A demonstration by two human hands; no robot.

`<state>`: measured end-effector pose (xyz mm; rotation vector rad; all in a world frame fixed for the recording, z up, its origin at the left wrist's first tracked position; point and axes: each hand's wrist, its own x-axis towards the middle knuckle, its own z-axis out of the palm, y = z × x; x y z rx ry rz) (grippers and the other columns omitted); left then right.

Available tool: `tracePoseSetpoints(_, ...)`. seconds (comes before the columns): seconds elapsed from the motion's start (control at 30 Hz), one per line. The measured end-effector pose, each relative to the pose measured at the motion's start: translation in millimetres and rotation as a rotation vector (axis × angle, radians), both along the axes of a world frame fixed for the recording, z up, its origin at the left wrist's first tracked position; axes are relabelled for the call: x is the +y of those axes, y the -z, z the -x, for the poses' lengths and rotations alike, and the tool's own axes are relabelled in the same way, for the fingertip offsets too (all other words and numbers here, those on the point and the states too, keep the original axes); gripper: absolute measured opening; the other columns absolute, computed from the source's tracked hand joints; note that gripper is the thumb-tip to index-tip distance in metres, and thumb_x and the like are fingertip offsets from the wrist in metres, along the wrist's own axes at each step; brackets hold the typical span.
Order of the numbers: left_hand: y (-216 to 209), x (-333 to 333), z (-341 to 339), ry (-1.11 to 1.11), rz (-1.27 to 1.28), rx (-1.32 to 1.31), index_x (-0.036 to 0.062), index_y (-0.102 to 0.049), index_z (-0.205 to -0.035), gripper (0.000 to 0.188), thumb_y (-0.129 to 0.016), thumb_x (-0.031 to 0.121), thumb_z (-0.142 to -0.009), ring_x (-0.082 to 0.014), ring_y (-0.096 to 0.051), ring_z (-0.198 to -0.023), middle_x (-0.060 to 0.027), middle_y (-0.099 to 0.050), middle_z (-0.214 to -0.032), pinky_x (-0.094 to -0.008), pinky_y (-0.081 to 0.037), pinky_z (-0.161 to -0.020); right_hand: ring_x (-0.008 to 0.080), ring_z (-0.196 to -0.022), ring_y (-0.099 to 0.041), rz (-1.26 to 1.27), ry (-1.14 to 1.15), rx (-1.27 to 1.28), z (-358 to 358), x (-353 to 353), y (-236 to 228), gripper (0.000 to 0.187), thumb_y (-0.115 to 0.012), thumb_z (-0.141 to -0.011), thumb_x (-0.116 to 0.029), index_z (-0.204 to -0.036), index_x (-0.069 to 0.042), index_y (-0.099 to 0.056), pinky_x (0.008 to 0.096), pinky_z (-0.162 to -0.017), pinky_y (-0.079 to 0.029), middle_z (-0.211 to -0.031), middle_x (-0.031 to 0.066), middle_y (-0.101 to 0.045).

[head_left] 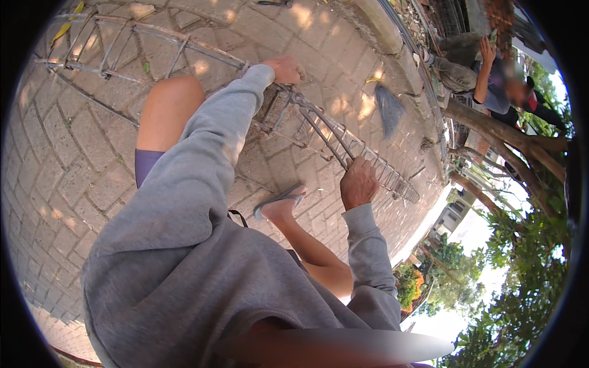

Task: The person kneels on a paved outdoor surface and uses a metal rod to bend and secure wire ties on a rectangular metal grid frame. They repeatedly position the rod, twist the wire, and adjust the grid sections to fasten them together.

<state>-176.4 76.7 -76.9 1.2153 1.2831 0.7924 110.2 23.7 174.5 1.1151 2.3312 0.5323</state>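
Note:
A long rusty rebar cage (178, 46) of bars and square ties lies across the paving, running from the far left to the right. My left hand (285, 69) is closed on the cage near its middle, its fingertips curled and partly hidden. My right hand (359, 184) is wrapped round the long handles of a pair of pincers (325, 136). The pincers' jaws meet the cage just right of my left hand, at a joint between a bar and a tie. What lies in the jaws is too small to make out.
A bundle of thin grey wire (388, 110) lies on the brick paving (80, 165) past the cage. Beyond the kerb (380, 27), another person (491, 80) sits near tree trunks (497, 132). My bare knee (172, 101) and sandalled foot (282, 203) are close to the cage.

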Motion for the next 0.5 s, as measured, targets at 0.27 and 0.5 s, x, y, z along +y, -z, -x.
tracePoseSetpoints(0.27, -106, -23, -15, -0.073, -0.400, 0.020, 0.0193, -0.053, -0.149, 0.078, -0.074, 0.038, -0.077, -0.0346, -0.059, -0.125, -0.0117, -0.065, -0.138, -0.0436, -0.047, -0.107, 0.0291, -0.069, -0.067, 0.240, -0.172, -0.077, 13, 71, -34, 0.030, -0.059, -0.101, -0.033, -0.091, -0.005, -0.059, 0.0427, -0.055, -0.052, -0.080, 0.0112, -0.066)
tracePoseSetpoints(0.5, -200, -81, -142, 0.055, -0.650, 0.441, 0.0032, -0.052, -0.141, 0.074, -0.075, 0.027, -0.075, -0.0263, -0.065, -0.097, -0.0036, -0.068, -0.100, -0.0421, -0.049, -0.087, 0.0094, -0.058, -0.052, 1.102, 1.204, 0.228, 44, 67, -57, 0.028, -0.054, -0.104, -0.034, -0.100, -0.007, -0.059, 0.0250, -0.045, -0.038, -0.074, -0.0007, -0.055)
